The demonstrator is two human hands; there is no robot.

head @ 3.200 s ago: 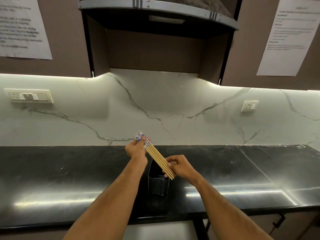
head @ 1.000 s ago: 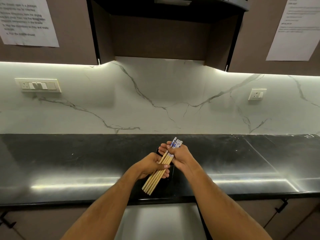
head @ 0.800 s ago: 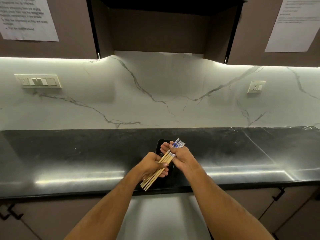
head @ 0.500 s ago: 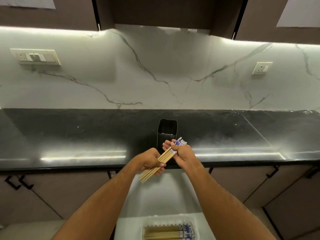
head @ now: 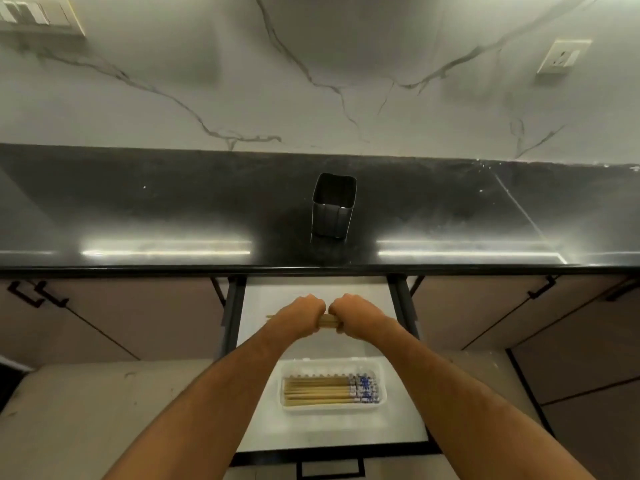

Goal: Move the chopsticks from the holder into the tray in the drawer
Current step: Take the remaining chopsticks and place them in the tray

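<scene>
Both grips over the drawer (head: pixel 398 344)
I see left grip (head: pixel 304 315) and right grip (head: pixel 349 313) clenched around the chopsticks (head: pixel 327 320), beyond the tray (head: pixel 332 367); holder (head: pixel 333 206) farther back.

Black stone countertop (head: pixel 138 216), glossy, with strip-light reflections along its front edge. White marble-look backsplash (head: pixel 346 81), grey-veined, bearing a switch plate (head: pixel 38 15) at upper left and a wall socket (head: pixel 562 57) at upper right. Brown cabinet doors (head: pixel 114 320) below, with black handles (head: pixel 24 294).

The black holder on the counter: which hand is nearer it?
Right, narrowly. The right hand sits almost straight below the holder; the left hand is below and leftward. Both grip the chopsticks.
</scene>
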